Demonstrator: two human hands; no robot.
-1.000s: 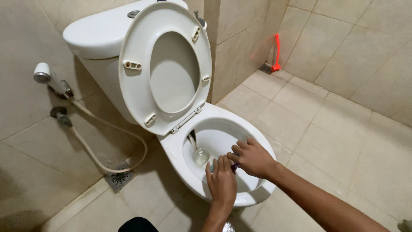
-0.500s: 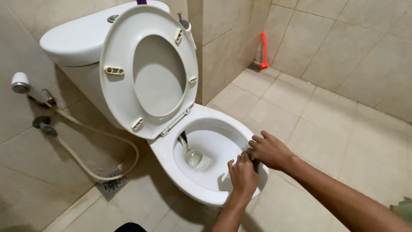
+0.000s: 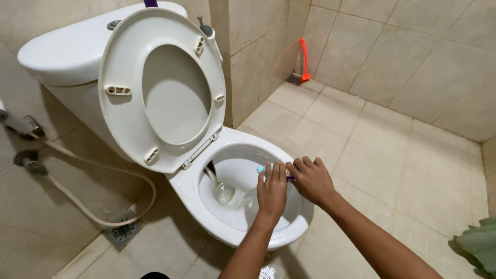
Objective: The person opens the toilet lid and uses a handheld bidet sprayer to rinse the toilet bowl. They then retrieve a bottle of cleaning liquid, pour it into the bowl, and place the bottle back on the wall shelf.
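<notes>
Both hands are shifting toward twelve o'clock over the toilet bowl (image 3: 227, 227): left hand (image 3: 272, 191) and right hand (image 3: 311, 180) are gripping a small teal-and-purple item (image 3: 264, 169); scrubbing looks unfinished.

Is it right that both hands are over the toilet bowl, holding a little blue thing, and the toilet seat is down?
Not quite. The toilet seat is up, leaning back against the tank, as the head view shows. The rest is right: the left hand and right hand are over the toilet bowl, holding a little blue thing.
</notes>
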